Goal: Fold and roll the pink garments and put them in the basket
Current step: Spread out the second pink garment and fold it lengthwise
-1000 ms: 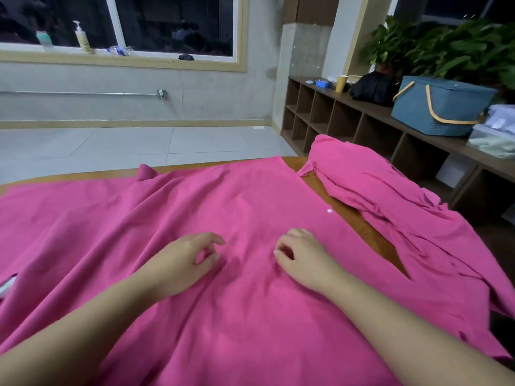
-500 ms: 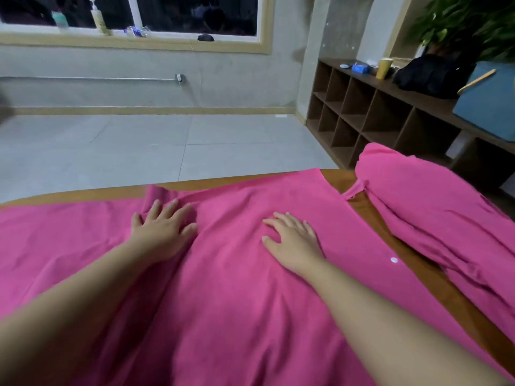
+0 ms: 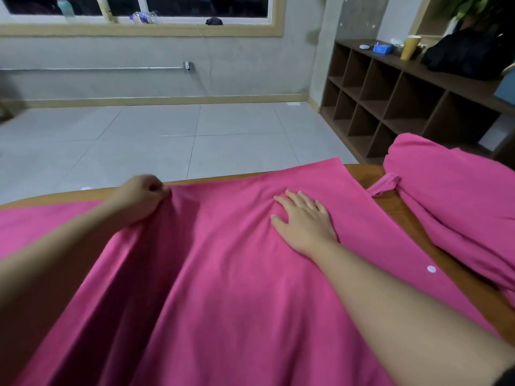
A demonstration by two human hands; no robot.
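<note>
Grey tiled floor point(image 3: 156, 140) beyond, dark window point(image 3: 139, 6) above a grey wall, brown cubby shelf point(image 3: 390, 101) at the right. In front, a wooden table point(image 3: 365, 174) with rounded far edge.

On the table, spread flat over most of the near surface, one pink garment point(image 3: 237, 288). Long axis from the near edge away toward the far edge of the table; far straight hem close to that edge, far right corner pointing toward the shelf. Small white button point(image 3: 431, 269) near its right border. Deep folds along the left part, running the same near-to-far way.

Left hand point(image 3: 139, 199) at the far left corner of the cloth: fingers curled, pinching the hem and lifting it a little off the table. Right hand point(image 3: 303, 218) flat on the cloth, fingers straight and a little apart, palm down, pressing near the far middle.

To the right, apart from the first across a strip of bare wood, a second pink garment point(image 3: 451, 196), bunched, lying slanted from far left toward near right, one narrow strip hanging toward the gap.

On top of the shelf, yellow cup point(image 3: 409, 47), blue box point(image 3: 382, 48), black bag point(image 3: 468, 54).
</note>
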